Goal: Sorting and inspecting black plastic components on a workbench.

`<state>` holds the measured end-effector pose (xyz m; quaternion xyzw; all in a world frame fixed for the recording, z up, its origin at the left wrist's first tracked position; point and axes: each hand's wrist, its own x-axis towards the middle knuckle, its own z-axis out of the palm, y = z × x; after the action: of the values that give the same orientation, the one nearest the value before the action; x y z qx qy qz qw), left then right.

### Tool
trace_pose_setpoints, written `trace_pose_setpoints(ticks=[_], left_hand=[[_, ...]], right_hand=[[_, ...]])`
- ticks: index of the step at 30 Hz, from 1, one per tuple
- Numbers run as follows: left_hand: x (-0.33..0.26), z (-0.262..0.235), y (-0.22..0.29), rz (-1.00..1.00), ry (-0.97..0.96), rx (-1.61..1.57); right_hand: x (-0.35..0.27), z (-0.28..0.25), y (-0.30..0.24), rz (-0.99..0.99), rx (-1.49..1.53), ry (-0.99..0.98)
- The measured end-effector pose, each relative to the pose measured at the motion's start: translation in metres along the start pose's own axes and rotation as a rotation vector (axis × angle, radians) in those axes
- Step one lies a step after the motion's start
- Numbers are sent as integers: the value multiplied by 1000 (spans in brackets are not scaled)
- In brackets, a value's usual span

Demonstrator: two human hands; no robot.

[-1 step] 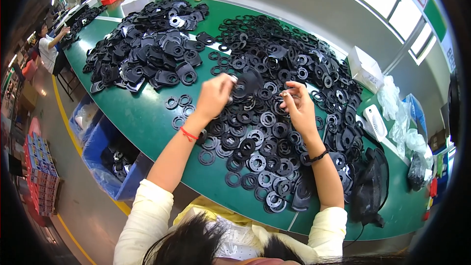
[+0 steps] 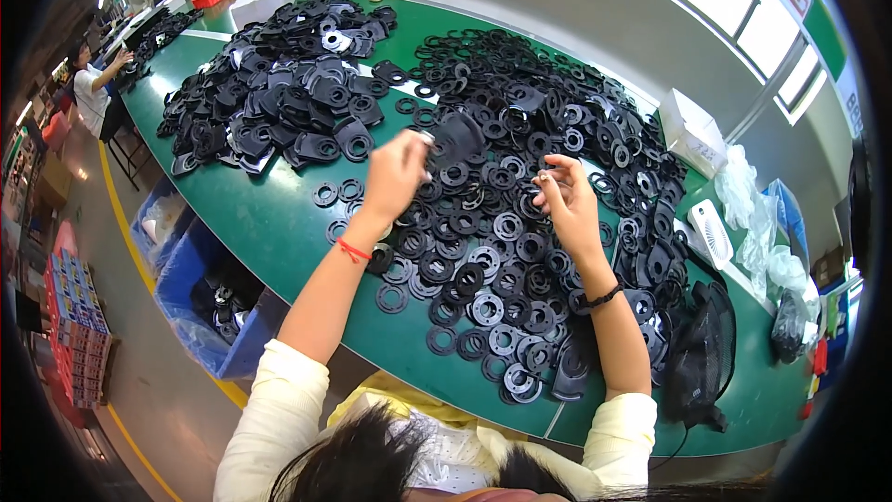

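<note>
Over the green table [image 2: 307, 246], my left hand [image 2: 398, 175] pinches a black plate-like part [image 2: 460, 137], smeared by motion; a pale patch shows at the fingertips. My right hand [image 2: 569, 200] is raised above the pile of black rings [image 2: 506, 228], thumb and forefinger drawn together. Whatever sits at those fingertips is too small to make out. Flat rings and some tabbed plates lie loosely overlapped beneath both hands. To the left of my left hand, a second heap holds black tabbed plates [image 2: 321, 93] with round holes.
Blue lined bins [image 2: 246, 358] stand below the table's left edge. On the right are a black mesh bag [image 2: 701, 353], a white fan [image 2: 711, 232], a white box [image 2: 692, 130] and clear plastic bags [image 2: 757, 223]. Another person [image 2: 93, 88] sits at the far left.
My left hand has shifted slightly left, carrying the black part with it. My right hand stays nearly in place.
</note>
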<state>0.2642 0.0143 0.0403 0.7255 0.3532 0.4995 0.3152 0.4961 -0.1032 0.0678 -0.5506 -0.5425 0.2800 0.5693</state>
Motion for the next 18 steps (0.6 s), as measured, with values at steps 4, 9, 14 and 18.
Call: trace_pose_setpoints(ticks=[4,9,14,18], left_hand=[[23,-29,-35,-272,161,-487],[22,-27,-42,-459,175,-467],[18,-26,-56,-454,91,-343],[15,-14,-47,-399,49,-273]], right_hand=[[2,-5,2,12,1,14],[3,-2,10,1,-72,-20],[8,-3,9,-60,-366,-50],[41,-19,27,-233,-692,27]])
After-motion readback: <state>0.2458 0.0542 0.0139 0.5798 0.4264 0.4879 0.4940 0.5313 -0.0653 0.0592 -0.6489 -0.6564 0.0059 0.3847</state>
